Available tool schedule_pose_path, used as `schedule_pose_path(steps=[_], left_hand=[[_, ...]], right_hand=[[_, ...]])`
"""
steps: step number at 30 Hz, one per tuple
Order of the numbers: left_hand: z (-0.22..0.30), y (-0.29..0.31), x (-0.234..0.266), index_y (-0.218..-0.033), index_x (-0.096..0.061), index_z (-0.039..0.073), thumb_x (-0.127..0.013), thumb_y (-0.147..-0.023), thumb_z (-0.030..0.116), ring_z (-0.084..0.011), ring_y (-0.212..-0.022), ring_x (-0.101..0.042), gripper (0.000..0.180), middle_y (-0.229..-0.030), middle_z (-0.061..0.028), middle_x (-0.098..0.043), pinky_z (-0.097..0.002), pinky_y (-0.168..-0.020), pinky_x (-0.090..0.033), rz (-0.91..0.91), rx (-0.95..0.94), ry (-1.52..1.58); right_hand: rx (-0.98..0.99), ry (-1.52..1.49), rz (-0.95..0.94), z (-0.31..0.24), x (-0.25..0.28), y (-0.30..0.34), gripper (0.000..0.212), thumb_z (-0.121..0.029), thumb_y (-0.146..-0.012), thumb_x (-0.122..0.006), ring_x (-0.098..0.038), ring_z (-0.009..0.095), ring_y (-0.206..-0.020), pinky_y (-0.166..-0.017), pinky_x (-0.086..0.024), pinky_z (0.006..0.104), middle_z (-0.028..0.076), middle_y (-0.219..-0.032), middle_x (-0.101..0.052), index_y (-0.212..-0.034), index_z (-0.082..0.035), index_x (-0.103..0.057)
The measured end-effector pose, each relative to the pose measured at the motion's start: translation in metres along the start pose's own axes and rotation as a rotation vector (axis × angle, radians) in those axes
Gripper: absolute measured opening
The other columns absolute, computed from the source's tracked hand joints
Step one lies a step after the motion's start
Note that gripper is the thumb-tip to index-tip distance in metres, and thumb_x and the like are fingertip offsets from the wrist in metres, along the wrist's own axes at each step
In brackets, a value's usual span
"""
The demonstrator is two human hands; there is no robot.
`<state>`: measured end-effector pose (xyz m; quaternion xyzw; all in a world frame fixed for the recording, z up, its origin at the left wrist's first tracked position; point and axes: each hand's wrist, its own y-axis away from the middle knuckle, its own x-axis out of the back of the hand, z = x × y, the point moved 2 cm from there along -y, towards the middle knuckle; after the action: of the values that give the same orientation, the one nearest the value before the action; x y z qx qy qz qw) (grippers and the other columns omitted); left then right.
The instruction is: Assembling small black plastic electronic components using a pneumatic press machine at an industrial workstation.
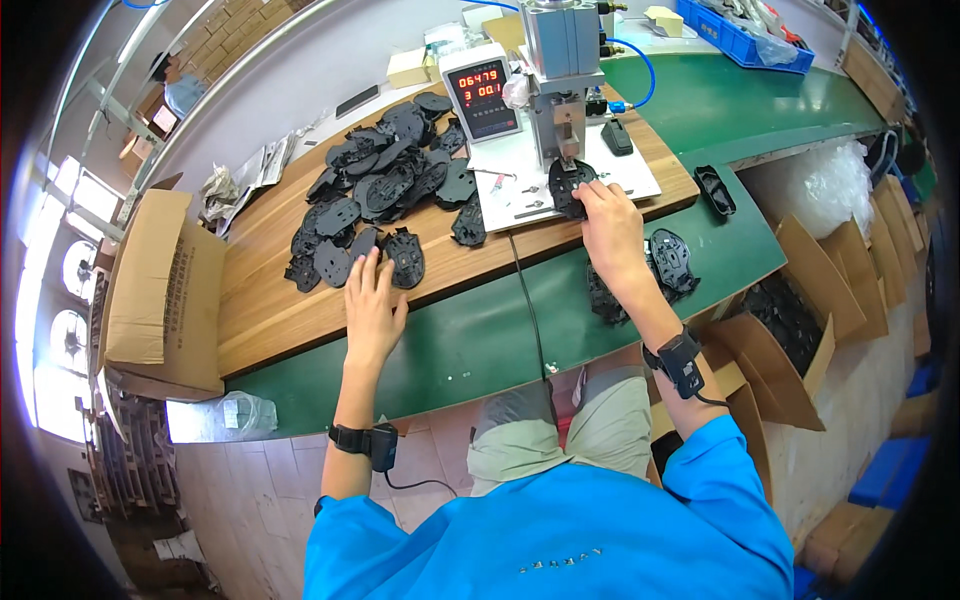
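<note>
My right hand [612, 230] grips the edge of a black plastic housing part [567, 186], which lies on the white base plate [640, 185] under the metal head of a press [560, 115]. My left hand [372, 300] is at the near edge of a pile of similar black plastic parts [385, 185]. Its fingertips touch a flat, rounded black part, and the thumb stands apart. Just right of those fingers lies another black part [405, 258] with moulded ribs. Beside my right wrist, on the green tabletop, are a few more black parts [672, 262].
A counter box [482, 92] with red digits stands left of the press. A black tray-like piece [714, 190] lies right of the wooden board [270, 300]. Cardboard boxes stand at the left [165, 285] and lower right [770, 350]. A blue crate [745, 40] is at the back.
</note>
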<state>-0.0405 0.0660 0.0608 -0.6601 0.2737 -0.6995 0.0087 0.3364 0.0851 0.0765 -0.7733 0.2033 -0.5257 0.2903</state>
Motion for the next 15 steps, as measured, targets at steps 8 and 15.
schedule_pose_path(steps=[8, 15], left_hand=[[0.038, 0.008, -0.014, -0.132, -0.061, 0.001, -0.083, -0.087, 0.031, -0.0355, -0.110, -0.061, 0.058, -0.117, -0.0144, -0.065, -0.0436, -0.097, -0.047, -0.046, -0.060, 0.138], [0.045, 0.004, -0.007, -0.138, -0.059, 0.003, -0.077, -0.086, 0.011, -0.0368, -0.115, -0.059, 0.055, -0.121, -0.0162, -0.062, -0.0460, -0.099, -0.046, -0.066, -0.085, 0.102]], right_hand=[[-0.005, -0.009, -0.013, -0.001, 0.002, 0.002, 0.023, 0.000, -0.085, -0.062, -0.068, 0.031, -0.097, -0.086, -0.057, 0.0431, 0.009, -0.103, -0.071, -0.103, -0.004, -0.074], [0.003, -0.011, 0.007, 0.003, -0.004, 0.003, 0.018, -0.002, -0.086, -0.060, -0.066, 0.032, -0.096, -0.083, -0.057, 0.0435, 0.009, -0.099, -0.068, -0.100, -0.005, -0.070]])
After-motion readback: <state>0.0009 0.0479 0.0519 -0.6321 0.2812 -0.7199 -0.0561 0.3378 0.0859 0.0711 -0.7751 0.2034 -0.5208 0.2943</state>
